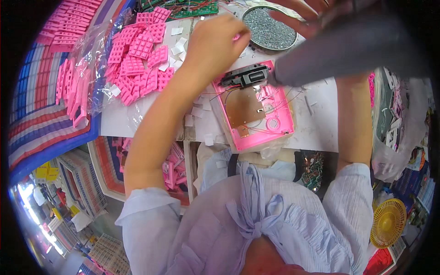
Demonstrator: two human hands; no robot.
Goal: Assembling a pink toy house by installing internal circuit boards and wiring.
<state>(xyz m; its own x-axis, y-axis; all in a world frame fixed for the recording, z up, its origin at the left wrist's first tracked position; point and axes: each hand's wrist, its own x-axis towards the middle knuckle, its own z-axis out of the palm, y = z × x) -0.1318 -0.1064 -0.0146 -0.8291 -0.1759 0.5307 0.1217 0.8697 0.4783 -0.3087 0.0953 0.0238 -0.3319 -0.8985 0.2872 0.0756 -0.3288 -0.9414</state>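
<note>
My left hand (215, 46) is closed in a pinch above the far edge of a pink plastic casing (285, 117). A small spot of pink shows at its fingertips; I cannot tell what it is. Inside the casing are a brown board (240, 107), thin wires and, at the far end, a black part (247, 75). My right hand (302, 16) has its fingers stretched apart near a round tray (295, 42) of small metal screws. A blurred grey tapered tool (339, 50) crosses in front of that hand, hiding the palm and wrist. Its narrow end is beside the casing's far right corner.
Pink keypad pieces (137, 55) lie heaped at the left, with white paper bits (178, 48) around them. Green circuit boards (195, 10) with wires are at the back. Pink parts fill a striped tray (27, 133) and a bin below. A plastic bag (389, 156) hangs at the right.
</note>
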